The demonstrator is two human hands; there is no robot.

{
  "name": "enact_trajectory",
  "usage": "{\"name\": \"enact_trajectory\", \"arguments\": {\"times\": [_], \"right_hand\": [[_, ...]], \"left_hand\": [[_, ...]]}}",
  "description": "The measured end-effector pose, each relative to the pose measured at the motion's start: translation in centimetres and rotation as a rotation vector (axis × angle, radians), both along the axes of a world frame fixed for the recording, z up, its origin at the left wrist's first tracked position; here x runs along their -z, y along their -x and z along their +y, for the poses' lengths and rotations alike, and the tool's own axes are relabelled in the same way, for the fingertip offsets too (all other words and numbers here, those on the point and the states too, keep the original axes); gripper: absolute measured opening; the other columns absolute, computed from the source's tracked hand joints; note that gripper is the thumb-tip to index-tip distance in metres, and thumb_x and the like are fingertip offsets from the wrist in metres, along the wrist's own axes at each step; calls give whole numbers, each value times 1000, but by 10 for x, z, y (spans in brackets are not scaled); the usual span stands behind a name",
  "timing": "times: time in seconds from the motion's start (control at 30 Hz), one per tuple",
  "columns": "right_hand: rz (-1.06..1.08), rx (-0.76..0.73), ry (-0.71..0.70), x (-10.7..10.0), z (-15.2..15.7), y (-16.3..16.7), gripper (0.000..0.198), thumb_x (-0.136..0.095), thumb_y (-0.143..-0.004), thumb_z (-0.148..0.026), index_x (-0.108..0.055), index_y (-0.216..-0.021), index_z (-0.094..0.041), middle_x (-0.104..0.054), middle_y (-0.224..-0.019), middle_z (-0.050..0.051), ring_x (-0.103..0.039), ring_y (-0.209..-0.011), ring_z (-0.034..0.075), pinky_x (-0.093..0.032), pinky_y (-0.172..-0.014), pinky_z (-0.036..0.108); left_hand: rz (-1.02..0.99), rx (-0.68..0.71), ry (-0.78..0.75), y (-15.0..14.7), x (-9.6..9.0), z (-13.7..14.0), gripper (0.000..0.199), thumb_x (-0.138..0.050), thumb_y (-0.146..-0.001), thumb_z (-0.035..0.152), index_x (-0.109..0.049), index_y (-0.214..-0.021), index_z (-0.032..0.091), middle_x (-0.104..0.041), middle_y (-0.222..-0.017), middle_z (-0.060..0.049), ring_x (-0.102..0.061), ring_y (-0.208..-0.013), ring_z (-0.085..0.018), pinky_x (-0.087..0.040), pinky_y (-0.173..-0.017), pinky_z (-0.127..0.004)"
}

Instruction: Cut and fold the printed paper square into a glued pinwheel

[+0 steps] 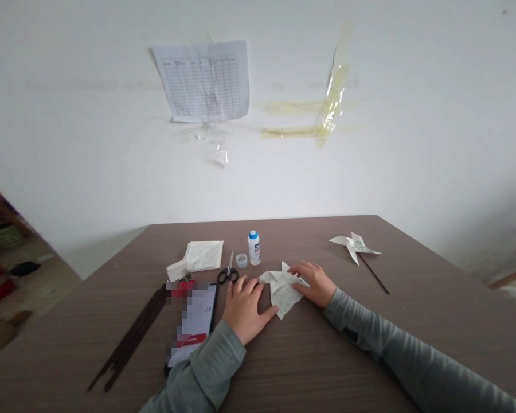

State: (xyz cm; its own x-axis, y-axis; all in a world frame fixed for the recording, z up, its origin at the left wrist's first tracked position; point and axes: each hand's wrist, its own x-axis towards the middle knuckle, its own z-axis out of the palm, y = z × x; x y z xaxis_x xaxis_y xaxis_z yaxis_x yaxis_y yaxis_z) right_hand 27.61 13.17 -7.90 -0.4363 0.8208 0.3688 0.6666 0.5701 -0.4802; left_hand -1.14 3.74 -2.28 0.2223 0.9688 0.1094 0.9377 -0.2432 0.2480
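A partly folded piece of printed paper (286, 298), shaped with pointed flaps like a pinwheel, lies on the table between my hands. My right hand (316, 284) grips its right side, fingers curled over the top and thumb lower down. My left hand (247, 310) rests on the table with fingers spread, its thumb tip by the paper's left edge and its fingertips close to the black-handled scissors (227, 275). Just behind the paper stands a white glue bottle (254, 252) with a blue top, beside a small clear cup (241, 261).
A finished paper pinwheel (353, 246) on a dark stick lies at the right. To the left are a stack of paper squares (204, 255), a phone (193, 327), a small red-and-white box (179, 272) and several dark sticks (131, 338). A wall (284, 183) borders the table's back edge.
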Motion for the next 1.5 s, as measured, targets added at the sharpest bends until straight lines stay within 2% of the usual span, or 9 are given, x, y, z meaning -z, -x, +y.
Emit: {"name": "enact_trajectory", "arguments": {"times": [0.07, 0.1, 0.23, 0.4, 0.6, 0.77, 1.07, 1.23, 1.5], "right_hand": [[32, -59, -31, -7, 12, 0, 37, -86, -104, -20, -96, -139, -27, -97, -136, 15, -93, -122, 37, -75, -123, 62], [43, -73, -45, -10, 19, 1, 38, -86, -106, -20, -96, -141, -27, -96, -141, 16, -92, -130, 36, -74, -126, 58], [42, -193, -121, -24, 47, 14, 47, -83, -108, -15, -96, -151, -29, -90, -159, 17, -85, -148, 37, -69, -135, 61], [-46, -238, -166, -37, 78, 49, 62, -80, -109, -9, -93, -163, -37, -77, -182, 14, -79, -153, 34, -63, -142, 63], [-165, -223, -82, -44, 97, 83, 70, -84, -104, -4, -95, -163, -39, -74, -185, 14, -78, -156, 39, -63, -143, 67], [-162, -297, -83, -44, 101, 91, 77, -82, -105, -5, -89, -172, -43, -76, -183, 11, -80, -152, 35, -66, -140, 59], [-97, -311, 15, -40, 107, 98, 83, -74, -104, 1, -87, -175, -41, -76, -182, 11, -82, -155, 32, -66, -141, 52], [-31, -290, 23, -38, 107, 93, 83, -74, -101, 6, -92, -168, -40, -80, -178, 10, -85, -153, 33, -67, -141, 52], [32, -184, -31, -30, 113, 55, 67, -68, -106, -1, -97, -157, -33, -87, -164, 12, -85, -151, 32, -68, -137, 48]], "left_hand": [[-4, 4, 11, 1, 0, -1, 64, -91, -113, 55, -89, -171, 29, -82, -184, -16, -62, -181, -56, -45, -155, -84], [-6, 6, 19, 1, -1, -1, 65, -90, -114, 55, -88, -173, 28, -81, -185, -17, -62, -182, -57, -44, -155, -85], [-11, 10, 42, 4, -1, -2, 71, -91, -115, 54, -83, -179, 24, -80, -185, -19, -60, -183, -57, -43, -156, -88], [0, 14, 60, 12, -1, 1, 69, -90, -116, 58, -83, -178, 28, -78, -188, -18, -60, -183, -54, -45, -156, -83], [24, -23, 8, 21, -2, 6, 60, -89, -116, 57, -88, -172, 34, -81, -184, -14, -61, -181, -55, -44, -153, -88], [31, -23, -11, 26, -1, 8, 54, -89, -115, 55, -92, -166, 36, -83, -181, -13, -63, -178, -56, -44, -153, -88], [29, -12, -21, 30, 8, 10, 54, -84, -120, 55, -92, -168, 34, -81, -184, -14, -61, -179, -58, -42, -154, -89], [43, -24, -19, 29, 6, 9, 51, -85, -119, 54, -92, -167, 39, -82, -184, -11, -62, -179, -55, -43, -154, -86], [32, -45, -4, 22, -6, 6, 49, -89, -117, 47, -94, -164, 34, -81, -185, -14, -65, -179, -54, -44, -154, -87]]}}
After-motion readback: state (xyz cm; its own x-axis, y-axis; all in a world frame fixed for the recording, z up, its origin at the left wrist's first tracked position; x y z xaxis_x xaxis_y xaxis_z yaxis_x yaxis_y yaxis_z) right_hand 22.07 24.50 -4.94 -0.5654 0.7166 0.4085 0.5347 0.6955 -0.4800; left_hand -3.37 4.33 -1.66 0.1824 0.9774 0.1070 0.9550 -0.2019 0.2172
